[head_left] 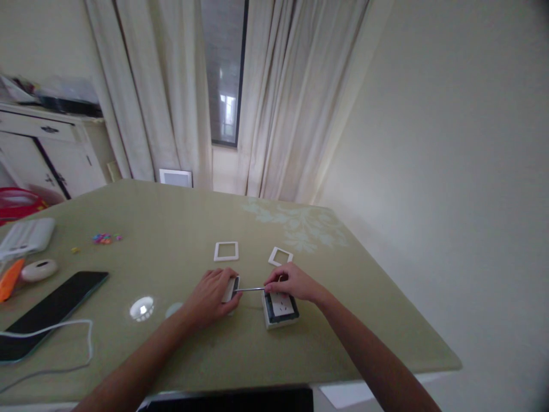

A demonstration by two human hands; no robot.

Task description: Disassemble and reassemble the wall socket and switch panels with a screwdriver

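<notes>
My left hand [210, 297] is closed around a small white panel with a dark edge [232, 289], which looks like a wall switch or socket and is partly hidden by my fingers. In a pinch, my right hand [291, 281] holds a thin metal screwdriver [251, 289]. Its shaft spans the gap between the hands, with the left end at the panel's edge. Below my right hand sits a wall socket [282, 306] on a white box with a dark rim, partly covered by the fingers. Two white square frames [226, 260] [274, 264] lie beyond the hands.
On the left of the table [171, 217] are a black phone [55, 306], a white cable [90, 337], a round white object [38, 270], an orange object [11, 280], a white case [28, 236] and small colourful bits [103, 238]. A wall [450, 171] borders the right side.
</notes>
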